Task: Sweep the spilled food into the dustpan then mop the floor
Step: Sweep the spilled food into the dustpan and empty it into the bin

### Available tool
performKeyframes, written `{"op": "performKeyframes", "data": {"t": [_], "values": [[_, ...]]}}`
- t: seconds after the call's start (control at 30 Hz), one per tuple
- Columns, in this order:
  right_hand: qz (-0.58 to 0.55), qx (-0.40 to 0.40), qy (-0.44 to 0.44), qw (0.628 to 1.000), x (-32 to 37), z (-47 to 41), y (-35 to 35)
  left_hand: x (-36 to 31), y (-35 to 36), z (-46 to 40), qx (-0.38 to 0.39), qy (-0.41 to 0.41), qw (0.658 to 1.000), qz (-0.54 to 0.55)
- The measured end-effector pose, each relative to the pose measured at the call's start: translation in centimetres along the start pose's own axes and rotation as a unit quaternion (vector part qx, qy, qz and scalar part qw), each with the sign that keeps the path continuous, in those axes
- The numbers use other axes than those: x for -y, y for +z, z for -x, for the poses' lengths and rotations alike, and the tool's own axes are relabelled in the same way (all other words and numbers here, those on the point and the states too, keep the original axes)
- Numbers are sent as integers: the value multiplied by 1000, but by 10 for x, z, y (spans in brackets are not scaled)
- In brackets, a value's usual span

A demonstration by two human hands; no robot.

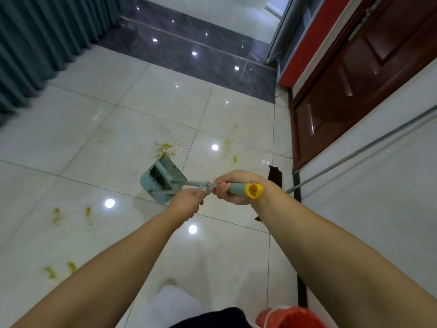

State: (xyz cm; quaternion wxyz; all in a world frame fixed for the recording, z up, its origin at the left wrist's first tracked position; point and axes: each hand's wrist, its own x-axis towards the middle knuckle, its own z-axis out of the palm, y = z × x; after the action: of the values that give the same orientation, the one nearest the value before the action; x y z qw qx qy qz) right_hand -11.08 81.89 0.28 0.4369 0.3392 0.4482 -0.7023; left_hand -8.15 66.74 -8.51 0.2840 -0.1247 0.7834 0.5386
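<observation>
A pale green dustpan (158, 183) with a toothed comb edge hangs tilted over the white tiled floor, with a broom head tucked against it. My right hand (233, 187) grips the green handle with a yellow cap (253, 191). My left hand (189, 200) holds the thin metal shaft just in front of it. Yellow-brown spilled food (165, 147) lies just beyond the dustpan. More smears lie to the right (229, 147), at the left (56, 216) and at the lower left (50, 272).
A mop pole (354, 153) leans along the white wall at the right. A red bucket (293, 318) stands at the bottom right. A brown wooden door (350, 86) is at the right, a grey curtain (35, 43) at the left, dark tiles (189, 50) beyond.
</observation>
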Motion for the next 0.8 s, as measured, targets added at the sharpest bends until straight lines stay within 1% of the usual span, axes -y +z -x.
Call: {"op": "performKeyframes", "data": {"t": [0.17,0.23,0.33,0.47,0.57,0.67,0.8], "values": [[18,24,2,1000,11,-26,42,8,-42,-7,-41,9,998,45],[26,29,-9,999,15,-37,58,10,-54,-8,-63,0,996,65],[54,27,-41,997,19,-52,81,7,-68,-16,-110,-15,990,88],[62,8,-80,995,18,-72,108,9,-89,-23,-198,-28,978,66],[94,-17,-47,994,22,-89,109,19,-109,-21,-273,-56,958,67],[127,-54,-25,990,37,-105,104,34,-124,-22,-315,-82,937,123],[111,-26,11,993,61,-127,97,44,-140,-21,-374,-94,906,175]]}}
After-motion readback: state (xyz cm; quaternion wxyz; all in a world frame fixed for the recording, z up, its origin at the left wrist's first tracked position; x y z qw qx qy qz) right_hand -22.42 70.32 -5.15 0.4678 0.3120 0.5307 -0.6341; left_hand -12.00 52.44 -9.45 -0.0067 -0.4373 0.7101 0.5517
